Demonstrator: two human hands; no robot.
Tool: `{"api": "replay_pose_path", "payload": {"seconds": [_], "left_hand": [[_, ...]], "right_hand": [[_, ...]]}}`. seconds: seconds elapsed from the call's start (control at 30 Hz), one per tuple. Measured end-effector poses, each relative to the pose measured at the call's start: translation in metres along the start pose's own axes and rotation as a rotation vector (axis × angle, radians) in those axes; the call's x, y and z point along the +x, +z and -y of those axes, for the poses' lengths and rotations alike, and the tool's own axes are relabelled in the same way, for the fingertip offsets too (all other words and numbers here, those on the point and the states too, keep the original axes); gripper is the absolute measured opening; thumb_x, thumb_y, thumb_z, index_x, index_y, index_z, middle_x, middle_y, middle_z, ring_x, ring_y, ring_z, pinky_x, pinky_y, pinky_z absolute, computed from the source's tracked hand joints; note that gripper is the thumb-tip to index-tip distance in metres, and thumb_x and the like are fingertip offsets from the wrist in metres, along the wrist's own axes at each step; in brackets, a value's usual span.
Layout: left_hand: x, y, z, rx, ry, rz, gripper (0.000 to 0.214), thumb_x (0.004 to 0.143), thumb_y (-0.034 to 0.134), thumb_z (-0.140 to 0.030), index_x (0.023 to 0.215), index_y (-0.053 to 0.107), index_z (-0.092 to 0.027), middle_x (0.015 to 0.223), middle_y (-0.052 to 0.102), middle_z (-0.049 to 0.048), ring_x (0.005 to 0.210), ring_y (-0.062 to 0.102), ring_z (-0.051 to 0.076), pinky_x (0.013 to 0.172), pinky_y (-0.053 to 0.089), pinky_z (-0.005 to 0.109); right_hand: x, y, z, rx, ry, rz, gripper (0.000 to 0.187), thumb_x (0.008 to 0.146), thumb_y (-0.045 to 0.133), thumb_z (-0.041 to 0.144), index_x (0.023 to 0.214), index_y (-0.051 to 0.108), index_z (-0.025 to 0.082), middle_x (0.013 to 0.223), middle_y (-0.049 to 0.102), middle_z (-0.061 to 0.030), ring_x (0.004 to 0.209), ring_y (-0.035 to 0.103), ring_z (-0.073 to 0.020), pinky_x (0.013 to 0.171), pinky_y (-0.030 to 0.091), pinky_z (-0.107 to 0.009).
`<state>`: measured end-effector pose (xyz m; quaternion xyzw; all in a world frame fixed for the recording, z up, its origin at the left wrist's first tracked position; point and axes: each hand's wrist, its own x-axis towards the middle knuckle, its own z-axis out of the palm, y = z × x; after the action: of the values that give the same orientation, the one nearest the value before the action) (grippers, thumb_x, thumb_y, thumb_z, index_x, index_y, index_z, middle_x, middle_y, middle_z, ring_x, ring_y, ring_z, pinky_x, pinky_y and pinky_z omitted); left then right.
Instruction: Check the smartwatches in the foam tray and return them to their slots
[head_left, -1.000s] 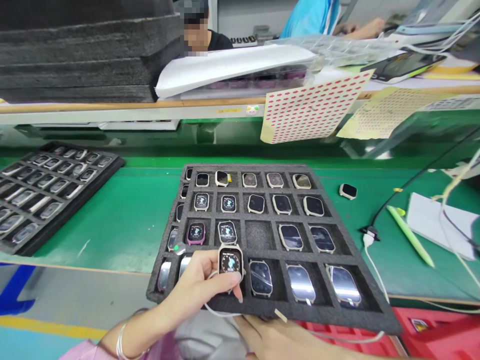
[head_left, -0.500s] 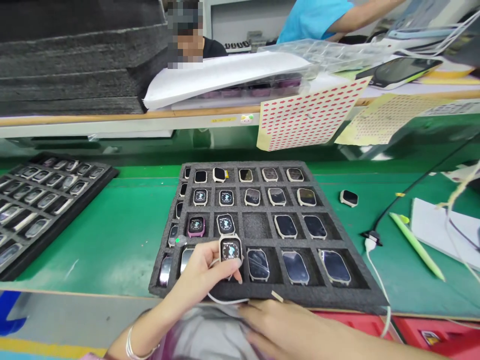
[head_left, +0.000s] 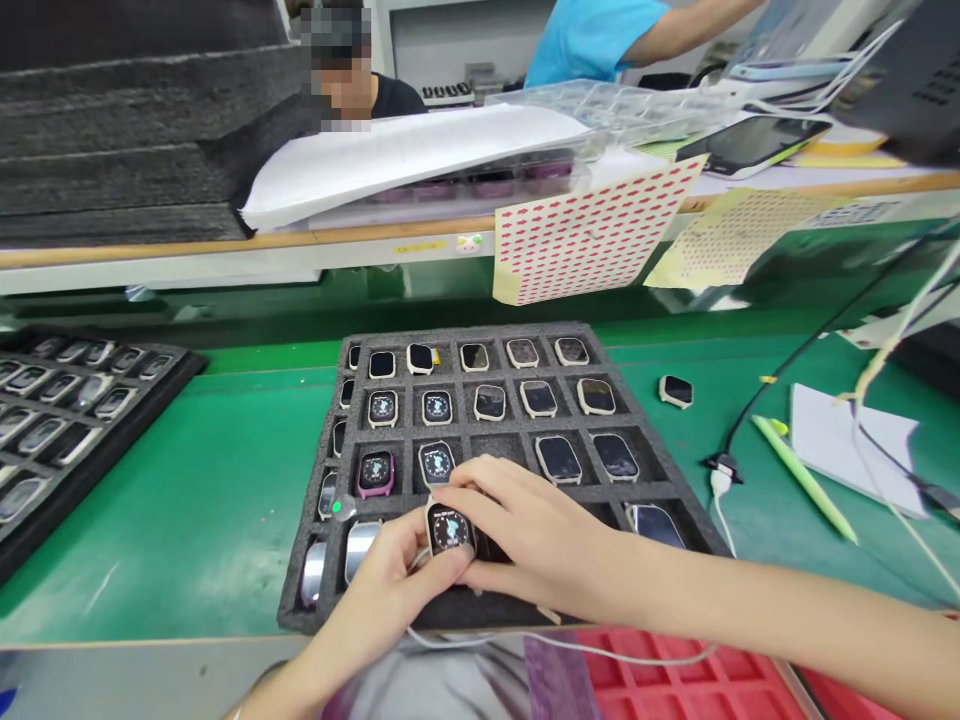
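My left hand (head_left: 394,575) is closed on a smartwatch case (head_left: 451,528) whose screen is lit with a clock face, its thumb along the lower edge. My right hand (head_left: 536,530) also grips this case from the right, fingertips at the top corner and thumb near the bottom. Both hands are above the front of a dark foam tray (head_left: 679,465) of several watch cases. In the tray, a purple watch case (head_left: 376,472) and a pale lit one (head_left: 436,464) lie just behind my hands. A white cable (head_left: 637,660) runs from under my left hand along the front.
At left lies another foam tray (head_left: 169,385) of watch cases. A lone watch case (head_left: 676,391), a green pen (head_left: 806,480), white paper (head_left: 855,445) and a cable connector (head_left: 721,474) lie at right. Overhead, a shelf edge (head_left: 360,255) carries stacked foam; a person in blue (head_left: 577,45) is behind.
My right hand has come up from below the tray's front edge onto the watch case. My left hand still holds it. The view has shifted slightly, with the tray now further left.
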<state>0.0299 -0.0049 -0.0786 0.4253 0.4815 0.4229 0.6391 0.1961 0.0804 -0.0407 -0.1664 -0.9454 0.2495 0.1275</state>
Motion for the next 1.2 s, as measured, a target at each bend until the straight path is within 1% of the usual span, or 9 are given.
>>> {"api": "replay_pose_path", "payload": {"seconds": [0.5,0.6,0.7,0.8,0.9,1.0,1.07,1.13,1.2], "left_hand": [[0.001,0.002,-0.006,0.061,-0.042,0.004,0.022,0.085,0.06,-0.033,0.094,0.062,-0.014,0.088,0.061,0.0038,0.085,0.051,0.019,0.077,0.04,0.028],[0.0,0.003,-0.002,0.086,-0.049,0.008,0.024,0.084,0.061,-0.032,0.102,0.061,-0.017,0.092,0.062,0.0033,0.087,0.053,0.019,0.078,0.041,0.026],[-0.002,0.004,0.003,0.079,-0.083,0.045,0.043,0.079,0.067,-0.027,0.119,0.054,-0.022,0.093,0.06,0.0013,0.078,0.052,0.015,0.072,0.042,0.023],[-0.004,0.005,0.005,0.074,-0.11,0.044,0.042,0.079,0.067,-0.026,0.119,0.054,-0.022,0.089,0.057,0.0005,0.075,0.05,0.013,0.072,0.042,0.023],[-0.005,0.007,0.007,0.091,-0.114,0.02,0.035,0.079,0.067,-0.029,0.112,0.057,-0.021,0.085,0.057,0.0005,0.075,0.05,0.013,0.07,0.042,0.022],[-0.006,0.008,0.009,0.077,-0.064,-0.003,0.031,0.079,0.068,-0.033,0.106,0.059,-0.02,0.085,0.059,0.0016,0.075,0.052,0.014,0.068,0.043,0.021],[-0.006,0.008,0.008,0.056,-0.04,-0.028,0.03,0.081,0.066,-0.037,0.105,0.058,-0.02,0.084,0.061,0.002,0.072,0.053,0.013,0.063,0.043,0.019],[-0.006,0.007,0.006,0.022,-0.058,-0.039,0.033,0.084,0.062,-0.041,0.109,0.055,-0.02,0.084,0.062,0.0016,0.056,0.05,0.008,0.049,0.04,0.018],[-0.006,0.009,0.003,-0.022,-0.08,-0.021,0.035,0.086,0.058,-0.041,0.114,0.051,-0.021,0.086,0.063,0.0018,0.04,0.042,0.004,0.039,0.034,0.017]], "right_hand": [[-0.004,0.009,-0.008,0.177,0.015,-0.028,0.03,0.086,0.064,0.027,0.11,0.055,0.013,0.1,0.054,-0.0096,0.09,0.053,-0.0214,0.079,0.05,-0.035],[-0.003,-0.001,-0.011,0.263,0.036,-0.013,0.033,0.082,0.069,0.026,0.109,0.055,0.014,0.1,0.054,-0.0076,0.089,0.054,-0.0198,0.078,0.049,-0.032],[-0.003,-0.017,-0.026,0.31,0.063,-0.088,0.039,0.079,0.074,0.025,0.111,0.054,0.016,0.102,0.054,-0.006,0.094,0.054,-0.0191,0.082,0.048,-0.03],[-0.007,-0.024,-0.045,0.116,0.131,-0.171,0.041,0.075,0.077,0.025,0.109,0.057,0.017,0.107,0.053,-0.0081,0.101,0.052,-0.0231,0.089,0.045,-0.038],[-0.014,-0.02,-0.057,-0.149,0.199,-0.112,0.045,0.074,0.078,0.024,0.112,0.058,0.015,0.108,0.053,-0.0109,0.099,0.052,-0.0272,0.086,0.045,-0.045],[-0.022,-0.026,-0.058,-0.258,0.191,-0.051,0.056,0.076,0.076,0.03,0.124,0.052,0.015,0.114,0.052,-0.0133,0.102,0.051,-0.0283,0.086,0.045,-0.045],[-0.029,-0.038,-0.057,-0.304,0.179,0.006,0.044,0.079,0.074,0.032,0.116,0.058,0.015,0.11,0.054,-0.0117,0.1,0.051,-0.0276,0.086,0.045,-0.043],[-0.037,-0.052,-0.058,-0.383,0.196,0.099,0.029,0.079,0.075,0.028,0.101,0.064,0.015,0.102,0.055,-0.0091,0.096,0.052,-0.0269,0.084,0.044,-0.042],[-0.045,-0.061,-0.059,-0.461,0.224,0.177,0.028,0.075,0.078,0.024,0.097,0.065,0.014,0.1,0.054,-0.0084,0.092,0.053,-0.0263,0.081,0.045,-0.041]]}}
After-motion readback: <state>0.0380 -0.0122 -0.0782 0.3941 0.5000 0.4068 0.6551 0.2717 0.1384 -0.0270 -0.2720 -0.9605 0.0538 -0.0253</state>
